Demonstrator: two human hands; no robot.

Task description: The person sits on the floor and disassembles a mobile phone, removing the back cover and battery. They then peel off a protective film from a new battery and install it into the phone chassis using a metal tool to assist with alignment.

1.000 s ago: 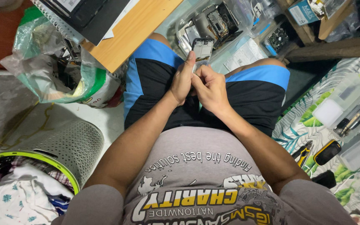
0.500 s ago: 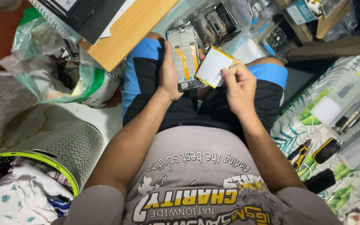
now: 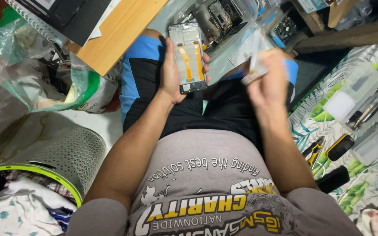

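Note:
My left hand (image 3: 171, 72) holds an opened phone frame (image 3: 188, 57) upright above my left thigh, its inside facing me with orange flex strips showing. My right hand (image 3: 265, 81) is blurred over my right knee and grips a thin white flat part (image 3: 254, 65) edge-on, apart from the frame. Both hands are above my lap in black and blue shorts.
A wooden board (image 3: 119, 30) juts in at upper left above a plastic bag (image 3: 44, 83). A grey mesh laundry basket (image 3: 62, 153) with clothes stands at lower left. Clear bags of phone parts (image 3: 224, 17) lie ahead. Tools and a clear box (image 3: 359, 100) rest on the leaf-patterned cloth at right.
My hands moved apart: the left raised the phone frame upright, and the right pulled the white flat part off to the right and turned it edge-on.

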